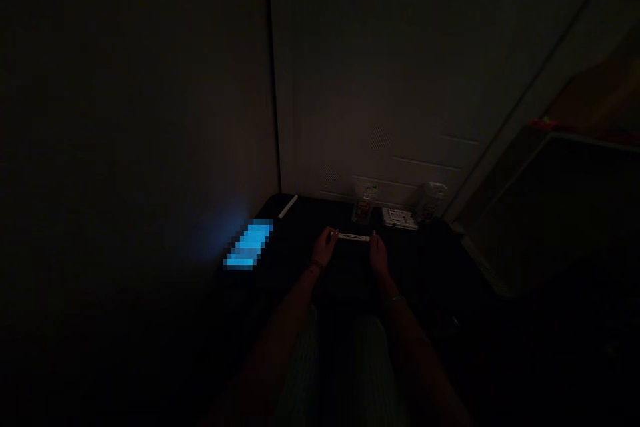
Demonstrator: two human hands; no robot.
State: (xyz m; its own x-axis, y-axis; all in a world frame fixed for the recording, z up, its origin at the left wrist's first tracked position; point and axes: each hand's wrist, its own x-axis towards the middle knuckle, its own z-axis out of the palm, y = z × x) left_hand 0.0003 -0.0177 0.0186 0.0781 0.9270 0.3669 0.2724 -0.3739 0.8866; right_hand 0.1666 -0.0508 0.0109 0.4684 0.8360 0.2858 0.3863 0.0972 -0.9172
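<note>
In very dim light, a thin white strip with dark markings stretches level between my hands above a dark tabletop. My left hand pinches its left end, with a thin band around that wrist. At the right end, the fingers of my right hand are closed on the same strip. The darkness hides exactly what kind of thing the strip is. Just beyond it stands a clear container with coloured print, and beside that lies a flat white piece with dark markings.
A second clear container stands at the back right. A white stick-like piece lies at the back left. A glowing blue screen, pixelated, is at the table's left edge. A pale wall rises behind the table.
</note>
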